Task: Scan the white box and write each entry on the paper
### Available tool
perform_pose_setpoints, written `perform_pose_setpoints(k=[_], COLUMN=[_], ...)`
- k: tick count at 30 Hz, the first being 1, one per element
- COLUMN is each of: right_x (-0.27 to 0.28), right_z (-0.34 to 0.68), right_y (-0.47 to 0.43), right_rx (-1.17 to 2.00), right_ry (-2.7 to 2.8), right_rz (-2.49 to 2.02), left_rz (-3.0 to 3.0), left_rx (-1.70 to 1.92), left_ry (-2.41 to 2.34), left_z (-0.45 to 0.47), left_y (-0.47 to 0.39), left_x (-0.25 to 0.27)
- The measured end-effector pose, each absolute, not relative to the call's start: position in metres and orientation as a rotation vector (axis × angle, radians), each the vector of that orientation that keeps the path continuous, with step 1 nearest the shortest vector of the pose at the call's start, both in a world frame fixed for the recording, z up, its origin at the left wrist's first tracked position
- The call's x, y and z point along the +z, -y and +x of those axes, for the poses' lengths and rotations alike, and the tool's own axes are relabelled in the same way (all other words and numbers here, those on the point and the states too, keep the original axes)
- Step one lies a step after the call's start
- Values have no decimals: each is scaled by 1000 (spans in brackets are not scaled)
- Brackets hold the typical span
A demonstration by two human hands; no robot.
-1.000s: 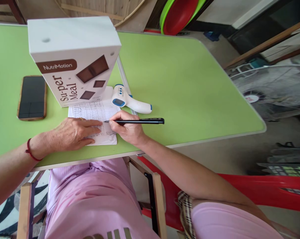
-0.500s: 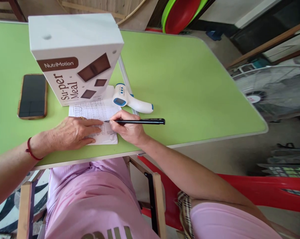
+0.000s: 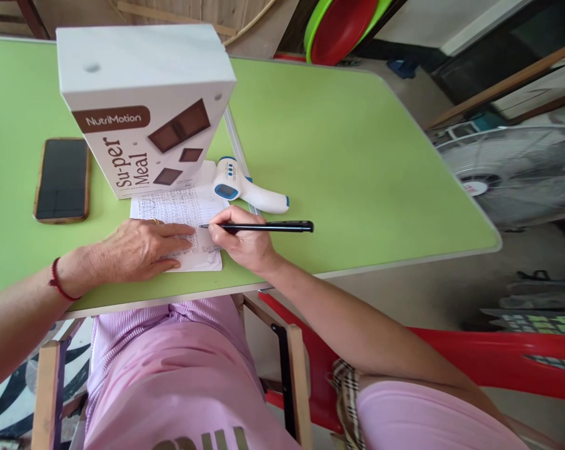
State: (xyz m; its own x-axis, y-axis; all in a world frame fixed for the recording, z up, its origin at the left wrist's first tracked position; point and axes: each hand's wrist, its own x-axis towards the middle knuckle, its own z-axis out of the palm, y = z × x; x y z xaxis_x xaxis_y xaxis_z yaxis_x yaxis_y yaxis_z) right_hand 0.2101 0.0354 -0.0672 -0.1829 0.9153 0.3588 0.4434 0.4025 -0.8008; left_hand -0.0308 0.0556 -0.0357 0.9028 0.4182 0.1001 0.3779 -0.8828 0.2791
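My right hand (image 3: 243, 236) grips a black pen (image 3: 277, 227), its tip resting on or just over a sheet of paper (image 3: 202, 259) filled with small handwriting. Flat on the left part of that paper lies my left hand (image 3: 144, 249), fingers stretched out towards the pen tip, holding nothing. Just beyond the right hand a white and blue infrared thermometer (image 3: 245, 186) lies on its side, touching or overlapping the paper's right edge. A tall white box (image 3: 146, 119) with brown squares printed on it stands behind the paper and hides its far edge.
A phone (image 3: 62, 181) in a brown case lies left of the box on the green table (image 3: 348, 162). Past the table's right end stands a fan (image 3: 512, 169). A red chair (image 3: 451, 356) is beside me at the right, and green and red basins (image 3: 341, 31) lean at the back.
The pen and my right hand have shifted very slightly up and to the right. My left hand keeps its place on the paper.
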Motion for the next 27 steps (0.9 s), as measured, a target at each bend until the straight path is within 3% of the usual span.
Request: perform_pose_setpoints(k=[27], right_x=[-67], right_z=[212], right_y=[-36], right_rx=[658], right_ry=[1820], right_rz=[-1152], left_rz=[2798], left_rx=[228], left_ry=[-607], left_z=[-30], left_y=[-56], left_x=[-36])
